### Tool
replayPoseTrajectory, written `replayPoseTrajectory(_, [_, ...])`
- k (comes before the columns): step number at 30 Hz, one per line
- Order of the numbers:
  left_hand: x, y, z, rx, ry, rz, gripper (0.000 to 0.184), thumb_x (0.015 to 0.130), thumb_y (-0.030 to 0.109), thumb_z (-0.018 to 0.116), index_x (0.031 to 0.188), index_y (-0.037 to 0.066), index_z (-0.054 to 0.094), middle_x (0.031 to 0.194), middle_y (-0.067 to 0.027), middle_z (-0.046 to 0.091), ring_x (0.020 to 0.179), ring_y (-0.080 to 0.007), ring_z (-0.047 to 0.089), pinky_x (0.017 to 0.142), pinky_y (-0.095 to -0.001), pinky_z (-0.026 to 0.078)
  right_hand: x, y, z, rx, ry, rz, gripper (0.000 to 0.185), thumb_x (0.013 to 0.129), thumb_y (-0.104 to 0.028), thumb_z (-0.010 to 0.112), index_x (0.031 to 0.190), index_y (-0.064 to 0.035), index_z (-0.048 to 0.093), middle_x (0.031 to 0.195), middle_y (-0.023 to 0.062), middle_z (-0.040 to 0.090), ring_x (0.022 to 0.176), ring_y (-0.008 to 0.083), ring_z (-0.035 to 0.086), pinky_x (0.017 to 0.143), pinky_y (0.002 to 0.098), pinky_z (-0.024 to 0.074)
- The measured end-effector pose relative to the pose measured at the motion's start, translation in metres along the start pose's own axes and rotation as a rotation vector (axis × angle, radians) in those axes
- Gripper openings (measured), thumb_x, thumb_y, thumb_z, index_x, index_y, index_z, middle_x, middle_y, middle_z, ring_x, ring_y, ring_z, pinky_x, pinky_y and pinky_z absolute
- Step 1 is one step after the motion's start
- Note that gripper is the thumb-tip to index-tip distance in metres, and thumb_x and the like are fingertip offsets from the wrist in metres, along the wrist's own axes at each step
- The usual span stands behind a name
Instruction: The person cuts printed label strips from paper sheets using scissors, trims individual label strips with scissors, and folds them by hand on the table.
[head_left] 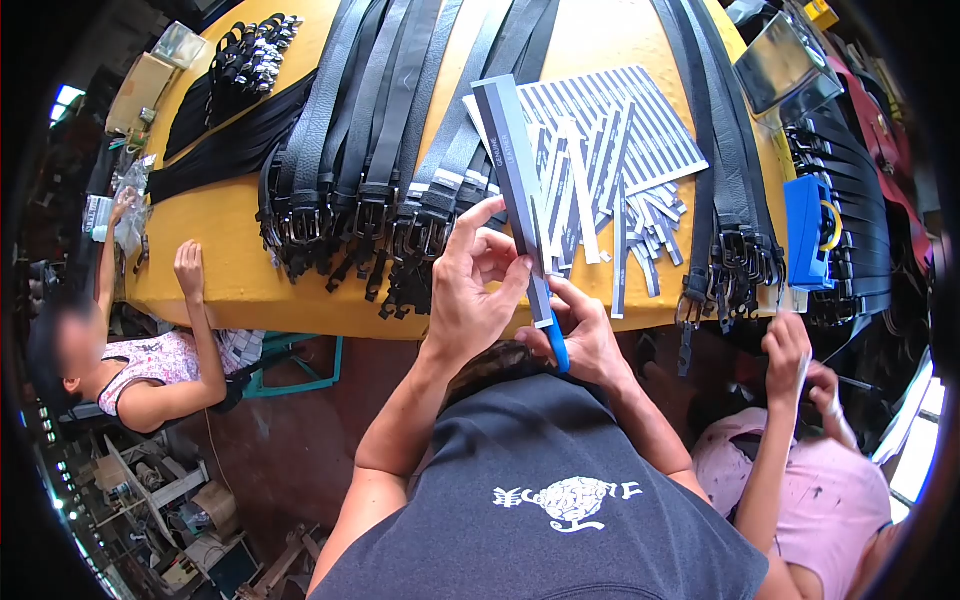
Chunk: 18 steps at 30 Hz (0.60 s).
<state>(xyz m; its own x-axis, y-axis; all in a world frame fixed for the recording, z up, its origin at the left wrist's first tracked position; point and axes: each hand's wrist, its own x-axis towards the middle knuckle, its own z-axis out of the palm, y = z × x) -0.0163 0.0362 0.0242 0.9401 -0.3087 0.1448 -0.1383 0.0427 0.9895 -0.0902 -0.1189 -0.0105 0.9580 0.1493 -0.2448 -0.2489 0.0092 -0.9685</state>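
Note:
My left hand (468, 300) is closed on a dark printed label strip (500, 150) lettered "GENUINE LEATHER", held up over the table's front edge. My right hand (590, 345) grips a pair of scissors (559, 348) by the blue handle. The scissor blades point up along the strip's right side; whether they touch it is hard to tell. Beyond my hands lie a striped label sheet (660, 120), loose cut strips (590, 180) and a heap of short cut pieces (655, 225).
Black belts with buckles (350, 190) cover the left of the yellow table (220, 265); more belts (730, 240) hang on the right. A blue tape dispenser (808, 235) stands at the right edge. One person (150, 370) sits left, another (820, 490) right.

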Motion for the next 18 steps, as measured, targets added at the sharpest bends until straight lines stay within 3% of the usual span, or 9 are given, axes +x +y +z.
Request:
replayPoseTrajectory(13, [-0.002,-0.002,-0.004,-0.035,0.005,-0.026,0.058,0.087,-0.01,0.059,0.138,-0.001,0.034,0.089,-0.0064,0.06,0.086,-0.0116,0.065,0.078,-0.0236,0.054,0.002,-0.001,0.004,0.029,0.008,0.032,0.067,0.077,-0.02,0.082,0.131,0.0018,0.049,0.071,0.0024,0.065,0.058,0.0046,0.056,0.053,0.0213,0.0467])
replayPoseTrajectory(18, [0.01,-0.007,-0.016,-0.052,0.062,0.05,0.046,0.085,-0.005,0.064,0.127,-0.003,0.047,0.087,-0.0074,0.064,0.079,-0.011,0.067,0.069,-0.0225,0.054,0.002,0.004,0.006,0.031,0.018,0.036,0.067,0.077,-0.02,0.082,0.13,0.0035,0.049,0.069,0.0027,0.065,0.056,0.0045,0.056,0.051,0.0212,0.046])
